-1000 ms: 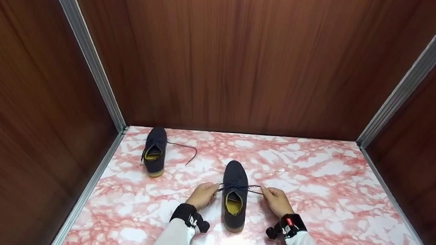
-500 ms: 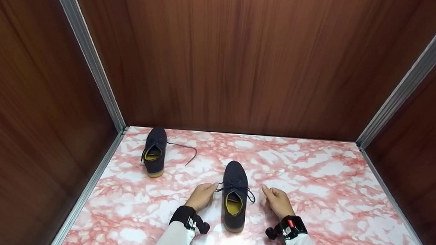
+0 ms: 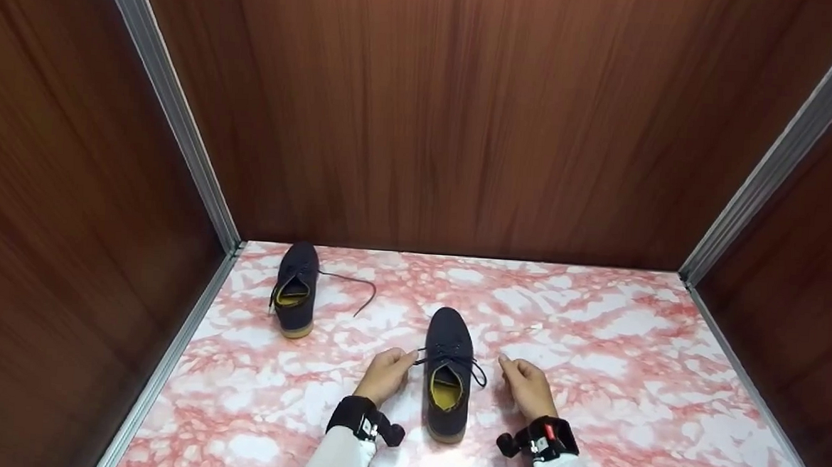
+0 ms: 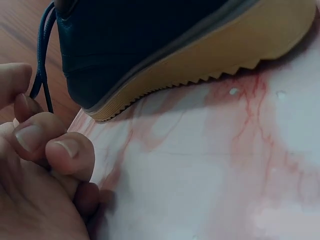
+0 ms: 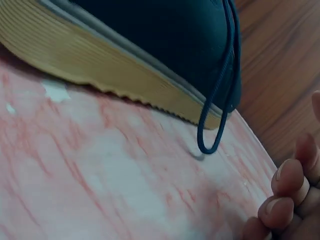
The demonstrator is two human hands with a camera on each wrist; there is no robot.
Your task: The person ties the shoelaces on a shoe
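Note:
A dark navy lace-up shoe [image 3: 450,335] with a yellow insole stands upright, toe facing away, between the two hands. Its lace is in a bow. My left hand [image 3: 384,375] pinches the left part of the shoelace [image 4: 42,60] between thumb and index finger, close beside the shoe. A lace loop [image 5: 206,135] hangs free on the shoe's right side. Apart from that loop, my right hand [image 3: 529,387] hovers with fingers loosely curled, thumb away from the index finger, holding nothing. In both wrist views the shoe's ridged tan sole shows.
A second navy shoe [image 3: 297,284] stands at the back left, with a loose lace [image 3: 356,280] trailing right across the surface. The red-and-white marbled tabletop [image 3: 614,386] is bounded by brown wood-grain panels [image 3: 464,122] at the back and both sides.
A second ago my right hand pulled its lace loop out sideways. That hand has let go, and the loop has dropped beside the shoe. My left hand has hardly moved.

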